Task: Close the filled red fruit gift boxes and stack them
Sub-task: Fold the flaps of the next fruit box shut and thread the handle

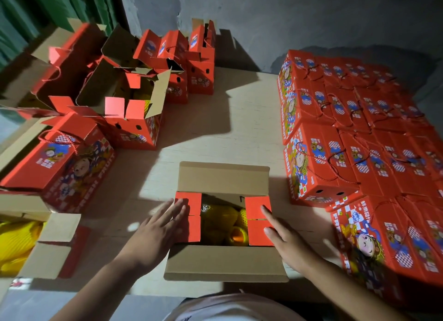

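An open red fruit gift box (pixel 223 263) stands on the table right in front of me, with yellow net-wrapped fruit (pixel 223 222) showing in the middle. Its two long brown flaps lie open, one toward me and one away. My left hand (pixel 160 229) lies flat, fingers straight, pressing the red left side flaps (pixel 189 217) down. My right hand (pixel 282 234) does the same on the red right side flaps (pixel 259 220). A large stack of closed red boxes (pixel 359 133) with rope handles fills the right side.
Several open red boxes (pixel 129 97) stand at the back left. A closed box (pixel 60 162) lies at the left, on another box. An open box with yellow fruit (pixel 19 244) sits at the near left. The pale table (pixel 215 129) lies between; a grey wall stands behind.
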